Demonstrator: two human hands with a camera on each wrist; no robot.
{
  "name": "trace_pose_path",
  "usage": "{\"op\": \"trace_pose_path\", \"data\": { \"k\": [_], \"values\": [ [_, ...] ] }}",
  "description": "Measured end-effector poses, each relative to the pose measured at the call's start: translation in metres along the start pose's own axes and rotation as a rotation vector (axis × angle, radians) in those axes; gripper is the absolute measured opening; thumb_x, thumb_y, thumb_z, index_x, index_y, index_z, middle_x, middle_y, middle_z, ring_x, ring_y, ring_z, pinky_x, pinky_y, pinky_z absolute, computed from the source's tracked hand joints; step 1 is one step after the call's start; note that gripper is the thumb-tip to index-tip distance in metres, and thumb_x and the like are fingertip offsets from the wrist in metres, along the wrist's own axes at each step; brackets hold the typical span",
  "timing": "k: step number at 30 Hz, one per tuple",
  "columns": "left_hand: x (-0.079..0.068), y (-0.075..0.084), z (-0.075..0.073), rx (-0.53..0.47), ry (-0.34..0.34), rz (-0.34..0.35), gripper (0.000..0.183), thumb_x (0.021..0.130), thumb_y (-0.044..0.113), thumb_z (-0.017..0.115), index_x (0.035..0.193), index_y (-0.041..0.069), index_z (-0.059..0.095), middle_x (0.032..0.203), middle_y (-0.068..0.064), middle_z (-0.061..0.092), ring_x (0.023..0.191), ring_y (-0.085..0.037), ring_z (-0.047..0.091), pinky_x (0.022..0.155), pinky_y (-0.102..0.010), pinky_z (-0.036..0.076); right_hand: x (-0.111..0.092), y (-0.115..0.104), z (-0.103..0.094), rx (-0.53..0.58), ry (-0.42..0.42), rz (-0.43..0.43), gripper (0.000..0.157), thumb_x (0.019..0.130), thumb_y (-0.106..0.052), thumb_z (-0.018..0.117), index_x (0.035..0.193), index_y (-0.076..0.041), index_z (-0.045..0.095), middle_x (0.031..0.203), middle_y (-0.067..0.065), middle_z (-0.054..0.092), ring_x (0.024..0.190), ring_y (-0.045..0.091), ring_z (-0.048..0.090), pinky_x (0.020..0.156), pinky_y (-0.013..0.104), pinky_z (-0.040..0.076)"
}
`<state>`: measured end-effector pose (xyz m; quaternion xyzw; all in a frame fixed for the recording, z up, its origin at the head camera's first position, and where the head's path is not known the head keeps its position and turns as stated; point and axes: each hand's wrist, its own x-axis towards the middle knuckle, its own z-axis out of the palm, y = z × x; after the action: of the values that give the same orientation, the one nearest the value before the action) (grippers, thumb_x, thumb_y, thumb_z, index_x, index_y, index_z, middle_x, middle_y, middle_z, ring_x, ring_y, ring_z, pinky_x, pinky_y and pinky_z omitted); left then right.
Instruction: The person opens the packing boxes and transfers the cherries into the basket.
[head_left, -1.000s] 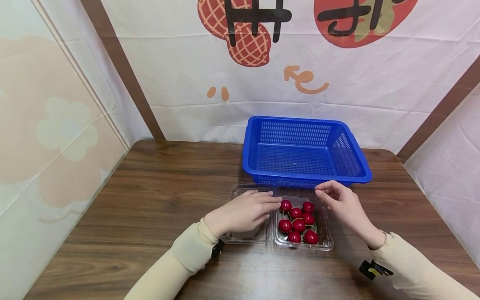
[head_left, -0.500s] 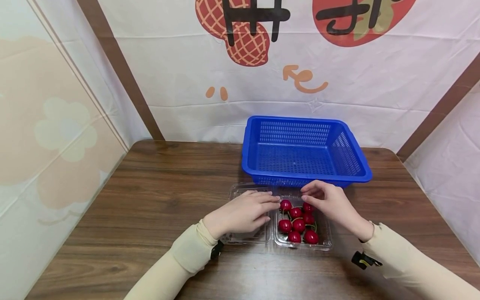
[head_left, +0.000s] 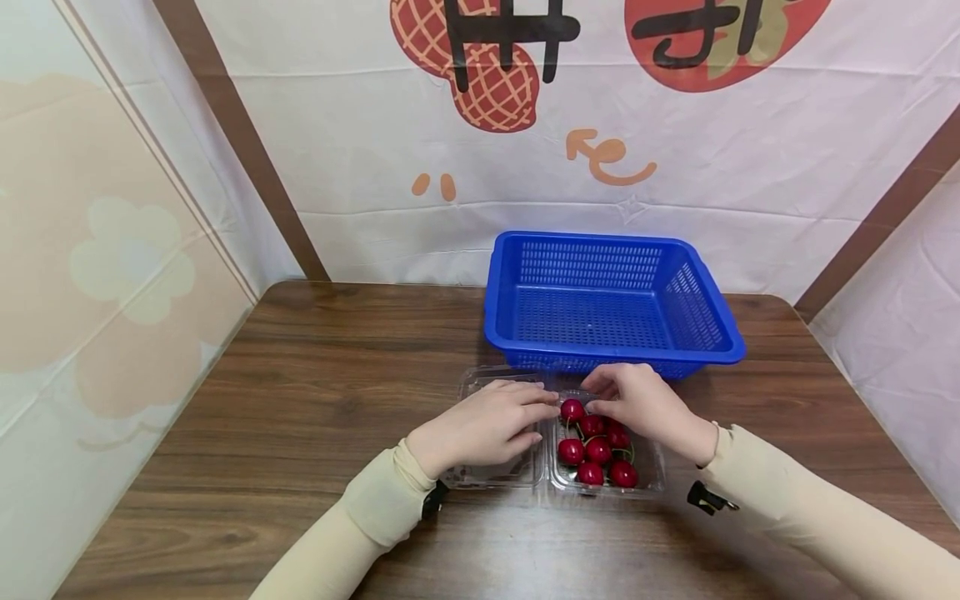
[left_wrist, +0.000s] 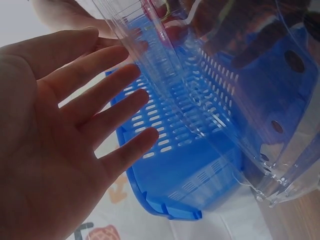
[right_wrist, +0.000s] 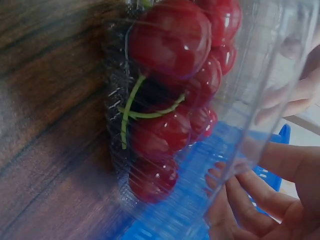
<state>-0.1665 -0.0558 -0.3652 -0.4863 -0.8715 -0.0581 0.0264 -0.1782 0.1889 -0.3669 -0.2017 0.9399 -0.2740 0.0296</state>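
Observation:
Several glossy red cherries (head_left: 598,451) with green stems lie in the right half of a clear hinged plastic box (head_left: 651,479), and its lid (head_left: 486,377) is folded out flat to the left. Over that lid hovers my left hand (head_left: 491,427), its fingers extended and spread; nothing is held in it in the left wrist view. My right hand (head_left: 647,408) reaches over the box's far right corner, with thumb and fingertips bent close to the back-left cherry (head_left: 572,410). Seen from the right wrist, its fingers (right_wrist: 260,195) show beyond the clear wall, loosely bent and apart. The hand hides the back-right cherry.
A blue perforated plastic basket (head_left: 588,321) stands just behind the box, towards the back of the brown wooden table (head_left: 337,367). A white printed cloth (head_left: 345,150) hangs behind the table, and light cloth walls stand at both sides.
My right hand has moved left from the box's right edge to over the back cherries. The left hand stays where it was, and the cherries and basket have not shifted.

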Motion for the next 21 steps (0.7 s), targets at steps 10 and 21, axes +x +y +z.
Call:
{"op": "trace_pose_path", "data": {
  "k": [10, 21],
  "values": [
    [0.000, -0.001, 0.000, -0.001, -0.009, -0.004, 0.042, 0.093, 0.029, 0.056, 0.133, 0.016, 0.055, 0.141, 0.002, 0.051, 0.133, -0.020, 0.045, 0.110, -0.040, 0.035, 0.008, 0.002, 0.005, -0.048, -0.049, 0.009, 0.023, 0.077, -0.017, 0.077, 0.097, -0.007, 0.071, 0.083, 0.002, 0.072, 0.074, 0.010, 0.066, 0.068, 0.031, 0.055],
    [0.001, -0.002, 0.001, -0.016, -0.020, -0.005, 0.041, 0.094, 0.029, 0.056, 0.133, 0.017, 0.056, 0.141, 0.001, 0.051, 0.132, -0.020, 0.045, 0.108, -0.042, 0.037, 0.015, 0.003, 0.013, -0.083, -0.076, -0.032, 0.024, 0.075, -0.021, 0.079, 0.095, -0.010, 0.071, 0.082, 0.001, 0.072, 0.072, 0.007, 0.065, 0.064, 0.028, 0.053]
  ]
}}
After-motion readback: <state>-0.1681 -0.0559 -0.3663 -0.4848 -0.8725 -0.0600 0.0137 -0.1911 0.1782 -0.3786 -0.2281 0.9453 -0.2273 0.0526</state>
